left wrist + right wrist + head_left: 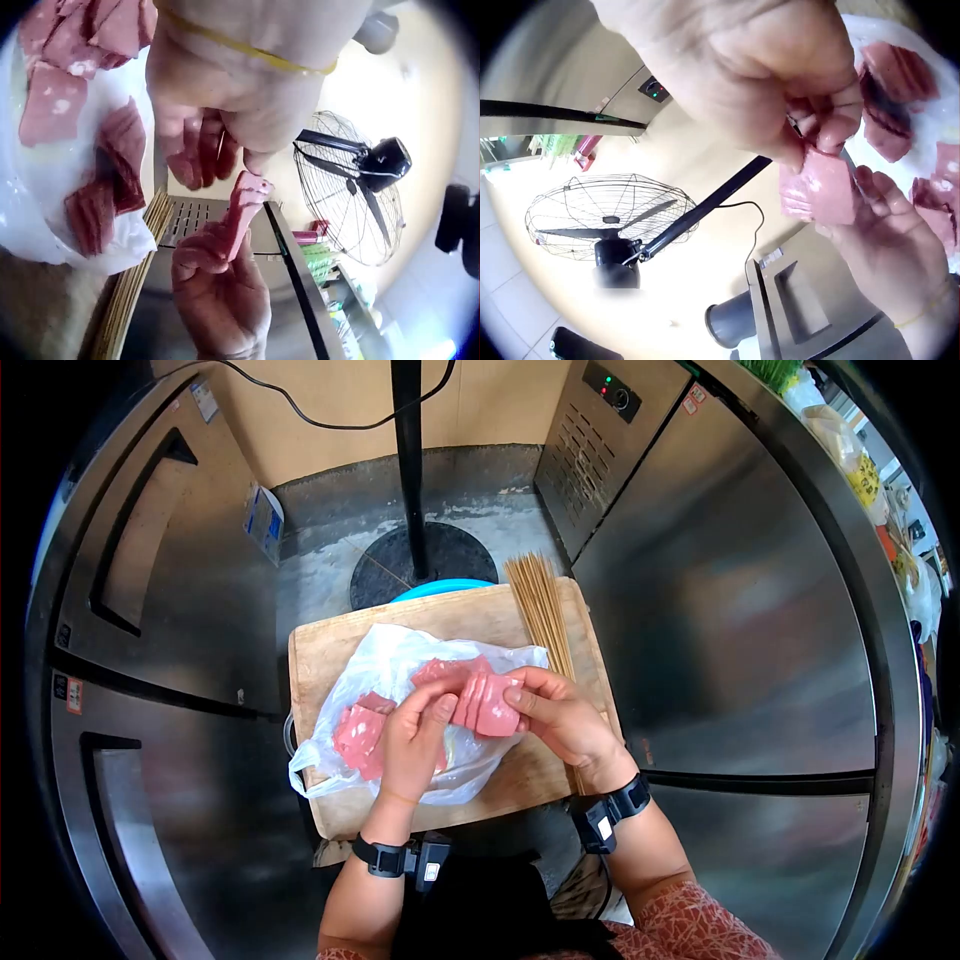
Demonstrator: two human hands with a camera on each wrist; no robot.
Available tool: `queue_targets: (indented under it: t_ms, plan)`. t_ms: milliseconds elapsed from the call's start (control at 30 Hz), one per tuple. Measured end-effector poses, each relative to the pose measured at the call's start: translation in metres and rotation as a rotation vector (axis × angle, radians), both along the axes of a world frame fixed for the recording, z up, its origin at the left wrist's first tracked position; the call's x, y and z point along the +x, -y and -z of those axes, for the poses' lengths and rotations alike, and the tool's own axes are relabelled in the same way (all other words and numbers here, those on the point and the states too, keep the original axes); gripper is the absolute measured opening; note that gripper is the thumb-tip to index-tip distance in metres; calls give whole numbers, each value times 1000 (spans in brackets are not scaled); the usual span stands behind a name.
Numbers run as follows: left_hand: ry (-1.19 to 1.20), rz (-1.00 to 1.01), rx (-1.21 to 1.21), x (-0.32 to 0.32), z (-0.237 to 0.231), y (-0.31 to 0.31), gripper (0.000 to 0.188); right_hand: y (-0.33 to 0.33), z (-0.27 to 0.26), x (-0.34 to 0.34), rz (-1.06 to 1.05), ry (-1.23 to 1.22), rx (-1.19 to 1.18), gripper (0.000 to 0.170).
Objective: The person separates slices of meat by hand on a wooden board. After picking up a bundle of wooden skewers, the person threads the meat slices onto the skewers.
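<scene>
In the head view, both hands meet over a white plastic bag spread on a wooden board. Between them is a small fanned stack of pink luncheon meat slices. My right hand pinches the stack's right side, thumb on the front face. At its left edge, my left hand holds it with thumb and fingertips; a yellow band circles that wrist. More slices lie on the bag in loose piles, partly behind the left hand.
A bundle of thin bamboo skewers lies along the board's right side. Steel cabinets flank both sides. Beyond the board are a black pole on a round base and a blue rim. A fan shows in the wrist views.
</scene>
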State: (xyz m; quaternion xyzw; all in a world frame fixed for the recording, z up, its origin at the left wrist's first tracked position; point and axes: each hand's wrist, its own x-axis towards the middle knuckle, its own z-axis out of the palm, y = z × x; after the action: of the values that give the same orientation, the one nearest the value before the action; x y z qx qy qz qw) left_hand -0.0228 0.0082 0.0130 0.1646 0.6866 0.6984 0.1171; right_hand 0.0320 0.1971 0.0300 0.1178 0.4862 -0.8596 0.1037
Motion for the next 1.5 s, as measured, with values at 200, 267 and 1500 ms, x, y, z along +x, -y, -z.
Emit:
queue_targets:
  t_ms: [200,267,1500]
  plan:
    - [439,2,306,3,5,5,20,13,7,-5,23,31,115,20]
    - [449,49,262,3,4,8,20,15,9,-7,27,38,114,21]
    - [248,-75,95,11,3,2,13,47,-5,4,72,-408,1139,39]
